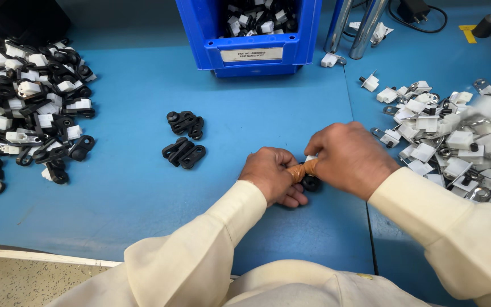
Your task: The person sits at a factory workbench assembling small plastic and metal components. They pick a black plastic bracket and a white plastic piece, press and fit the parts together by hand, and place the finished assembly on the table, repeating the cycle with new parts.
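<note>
The blue bin (pixel 251 40) stands at the far edge of the blue table (pixel 132 187) and holds a mix of small black and white plastic parts. In front of the bin, nearer to you and slightly right, your two hands meet on a small black part (pixel 312 183). It is round, mostly covered, with a bit of white showing at its top. Your left hand (pixel 272 175) lies knuckles up, fingers curled shut around the part, its thumb wrapped in tan tape. Your right hand (pixel 349 158) arches over from the right, fingertips pinched on the same part. In front of the bin and to its left lie two small clusters of black clips (pixel 184 139).
</note>
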Demonstrator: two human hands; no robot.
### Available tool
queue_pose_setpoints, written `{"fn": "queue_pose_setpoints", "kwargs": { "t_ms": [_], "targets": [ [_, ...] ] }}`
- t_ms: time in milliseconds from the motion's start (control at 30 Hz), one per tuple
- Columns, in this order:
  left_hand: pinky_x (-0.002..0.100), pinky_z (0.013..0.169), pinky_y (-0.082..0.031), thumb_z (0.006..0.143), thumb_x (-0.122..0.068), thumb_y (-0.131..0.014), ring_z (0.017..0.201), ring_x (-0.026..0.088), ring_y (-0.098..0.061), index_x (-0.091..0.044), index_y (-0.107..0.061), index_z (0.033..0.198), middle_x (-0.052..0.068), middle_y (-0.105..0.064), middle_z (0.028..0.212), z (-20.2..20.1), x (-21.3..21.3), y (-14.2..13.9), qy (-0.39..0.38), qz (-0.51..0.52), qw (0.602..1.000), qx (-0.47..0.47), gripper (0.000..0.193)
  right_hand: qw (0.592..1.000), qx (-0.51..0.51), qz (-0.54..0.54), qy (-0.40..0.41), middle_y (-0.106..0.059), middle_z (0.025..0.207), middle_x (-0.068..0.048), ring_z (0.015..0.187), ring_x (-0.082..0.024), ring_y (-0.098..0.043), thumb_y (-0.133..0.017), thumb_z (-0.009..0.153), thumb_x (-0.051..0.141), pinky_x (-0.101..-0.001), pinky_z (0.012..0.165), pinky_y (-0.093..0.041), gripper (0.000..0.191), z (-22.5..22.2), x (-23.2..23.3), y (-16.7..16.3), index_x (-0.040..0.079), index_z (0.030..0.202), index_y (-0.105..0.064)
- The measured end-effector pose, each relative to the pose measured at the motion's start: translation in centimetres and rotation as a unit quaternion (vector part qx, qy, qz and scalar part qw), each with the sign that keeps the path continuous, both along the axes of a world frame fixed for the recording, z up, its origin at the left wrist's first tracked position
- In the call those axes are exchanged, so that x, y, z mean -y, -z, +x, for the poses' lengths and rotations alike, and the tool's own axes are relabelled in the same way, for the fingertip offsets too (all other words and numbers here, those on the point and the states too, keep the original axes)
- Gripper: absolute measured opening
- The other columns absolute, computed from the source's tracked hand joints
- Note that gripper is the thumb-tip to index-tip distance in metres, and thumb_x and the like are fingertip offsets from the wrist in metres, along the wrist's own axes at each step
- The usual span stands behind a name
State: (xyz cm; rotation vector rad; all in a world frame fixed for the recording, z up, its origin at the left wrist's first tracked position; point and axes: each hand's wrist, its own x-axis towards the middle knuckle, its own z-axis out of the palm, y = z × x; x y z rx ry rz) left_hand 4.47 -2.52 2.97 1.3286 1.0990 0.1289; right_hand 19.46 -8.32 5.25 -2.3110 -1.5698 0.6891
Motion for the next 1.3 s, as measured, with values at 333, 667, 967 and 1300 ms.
{"fn": "queue_pose_setpoints", "kwargs": {
  "t_ms": [333,667,967,1300],
  "targets": [
    [0.03,0.058,-0.066,0.097,-0.011,-0.067,0.076,0.026,-0.079,0.009,-0.065,0.099,0.022,-0.076,0.089,-0.3,0.0,-0.4,0.055,-0.031,0.998,0.002,0.02,0.954,-0.271,-0.087,0.09,-0.076,0.08,-0.015,0.062,-0.017,-0.071,-0.068,0.095,0.013,-0.03,0.056,-0.062,0.018,0.9,-0.1,0.3,-0.004,0.101,-0.07],
    [0.03,0.058,-0.067,0.094,-0.008,-0.068,0.076,0.026,-0.08,0.005,-0.063,0.094,0.019,-0.076,0.091,0.2,1.3,0.0,0.012,-0.024,1.0,0.009,0.014,0.947,-0.283,-0.115,0.099,-0.061,0.065,-0.011,0.042,-0.018,-0.056,-0.062,0.102,0.028,-0.0305,0.035,-0.041,0.032,0.8,0.8,0.8,-0.004,0.101,-0.061],
    [0.029,0.062,-0.068,0.094,-0.011,-0.067,0.079,0.025,-0.08,0.002,-0.066,0.097,0.017,-0.077,0.093,-0.1,2.1,-0.5,0.011,-0.007,1.0,0.004,0.013,0.917,-0.336,-0.027,0.213,-0.062,0.066,-0.012,0.041,-0.015,-0.052,-0.05,0.093,0.007,-0.0314,0.032,-0.037,0.018,-0.5,1.5,2.6,-0.003,0.097,-0.065],
    [0.033,0.069,-0.068,0.097,-0.016,-0.066,0.086,0.026,-0.079,0.005,-0.061,0.098,0.021,-0.076,0.099,-1.2,1.8,0.8,-0.025,-0.115,0.991,0.059,0.021,0.943,-0.273,-0.003,0.191,-0.062,0.062,-0.011,0.042,-0.016,-0.052,-0.071,0.095,0.033,-0.0304,0.034,-0.037,0.034,-2.8,2.2,1.0,0.0,0.092,-0.064]
  ]
}}
